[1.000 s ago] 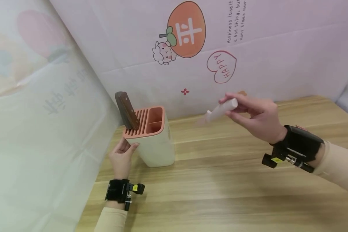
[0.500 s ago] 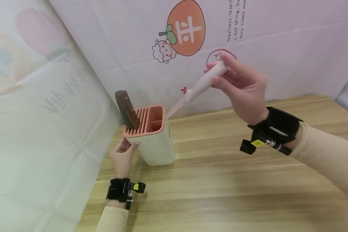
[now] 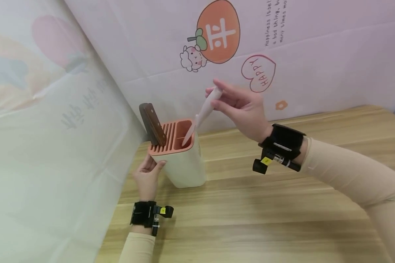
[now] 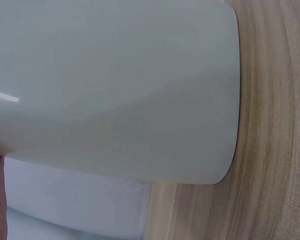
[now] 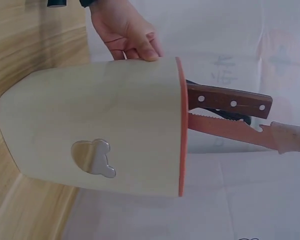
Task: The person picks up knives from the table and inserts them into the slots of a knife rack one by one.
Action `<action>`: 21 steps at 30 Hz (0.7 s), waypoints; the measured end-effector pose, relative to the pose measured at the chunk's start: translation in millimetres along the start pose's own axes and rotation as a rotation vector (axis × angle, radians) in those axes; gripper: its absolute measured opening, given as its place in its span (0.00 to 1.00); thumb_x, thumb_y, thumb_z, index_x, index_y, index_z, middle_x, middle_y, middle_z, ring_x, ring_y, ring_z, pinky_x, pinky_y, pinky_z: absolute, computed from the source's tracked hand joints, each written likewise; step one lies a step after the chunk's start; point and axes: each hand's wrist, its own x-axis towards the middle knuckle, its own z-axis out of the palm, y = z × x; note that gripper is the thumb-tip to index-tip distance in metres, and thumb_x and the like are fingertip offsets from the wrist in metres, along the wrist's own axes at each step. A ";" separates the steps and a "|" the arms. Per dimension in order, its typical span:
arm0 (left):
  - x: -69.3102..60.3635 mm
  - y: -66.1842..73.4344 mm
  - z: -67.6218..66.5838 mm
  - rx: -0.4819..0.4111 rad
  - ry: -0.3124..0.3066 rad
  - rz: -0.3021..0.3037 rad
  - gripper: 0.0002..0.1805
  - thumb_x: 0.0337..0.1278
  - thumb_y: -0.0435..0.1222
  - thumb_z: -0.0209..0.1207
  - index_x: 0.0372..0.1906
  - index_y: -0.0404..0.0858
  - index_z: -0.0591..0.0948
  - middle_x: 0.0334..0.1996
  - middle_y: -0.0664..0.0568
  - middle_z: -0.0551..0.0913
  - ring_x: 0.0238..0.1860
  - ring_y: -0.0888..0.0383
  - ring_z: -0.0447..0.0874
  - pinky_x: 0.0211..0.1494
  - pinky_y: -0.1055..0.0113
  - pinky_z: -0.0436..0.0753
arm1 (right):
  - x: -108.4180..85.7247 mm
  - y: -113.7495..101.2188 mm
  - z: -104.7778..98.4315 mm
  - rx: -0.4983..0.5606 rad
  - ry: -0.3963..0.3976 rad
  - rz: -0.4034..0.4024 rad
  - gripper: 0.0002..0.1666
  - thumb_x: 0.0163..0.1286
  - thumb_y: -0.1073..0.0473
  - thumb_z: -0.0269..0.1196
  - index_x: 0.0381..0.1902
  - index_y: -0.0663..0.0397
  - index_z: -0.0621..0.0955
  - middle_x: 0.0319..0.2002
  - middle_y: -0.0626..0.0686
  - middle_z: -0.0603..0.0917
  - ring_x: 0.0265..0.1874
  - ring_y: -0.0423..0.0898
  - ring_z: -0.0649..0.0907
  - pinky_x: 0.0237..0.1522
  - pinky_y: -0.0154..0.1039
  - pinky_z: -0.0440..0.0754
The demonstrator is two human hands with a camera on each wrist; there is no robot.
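A cream knife holder (image 3: pixel 185 170) with an orange slotted top stands upright on the table. My left hand (image 3: pixel 147 177) grips its near left corner, thumb on the front wall and fingers round the side. My right hand (image 3: pixel 243 109) pinches the end of a pale pink handle, belonging to a small knife (image 3: pixel 206 109). Its pink blade slants down into the open orange compartment at the holder's right. In the right wrist view the serrated blade (image 5: pixel 230 130) shows, its tip hidden inside. A brown-handled knife (image 3: pixel 157 126) stands in the slots beside a dark-handled one (image 3: pixel 147 122).
The holder stands on a wood-grain table (image 3: pixel 243 204) near the corner of two cloth-covered walls. A printed cloth (image 3: pixel 158 62) hangs behind, and a pale one (image 3: pixel 85 164) runs along the left.
My right hand rises, then moves left with the small knife, whose blade enters the compartment. The left hand keeps its grip on the holder. The head view shifts slightly.
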 end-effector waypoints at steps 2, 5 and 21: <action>-0.2 -0.4 1.6 0.009 -0.006 0.000 0.34 0.56 0.23 0.70 0.69 0.37 0.76 0.65 0.44 0.78 0.64 0.52 0.79 0.63 0.62 0.82 | -3.3 5.5 3.6 -0.013 -0.039 0.074 0.26 0.68 0.77 0.66 0.63 0.76 0.74 0.51 0.66 0.87 0.47 0.46 0.89 0.52 0.45 0.88; -0.1 -1.0 3.6 0.016 -0.015 -0.002 0.35 0.56 0.24 0.71 0.69 0.37 0.75 0.65 0.44 0.78 0.65 0.52 0.79 0.63 0.61 0.82 | -8.8 12.9 12.0 -0.060 -0.091 0.199 0.27 0.66 0.81 0.64 0.63 0.74 0.77 0.51 0.68 0.86 0.47 0.44 0.89 0.51 0.43 0.89; 2.9 2.5 4.1 0.006 -0.033 -0.025 0.35 0.57 0.24 0.70 0.71 0.34 0.73 0.66 0.44 0.77 0.66 0.53 0.78 0.65 0.63 0.80 | -27.2 31.3 42.6 -0.186 -0.183 0.453 0.25 0.70 0.71 0.67 0.64 0.64 0.81 0.57 0.63 0.85 0.49 0.48 0.88 0.53 0.38 0.87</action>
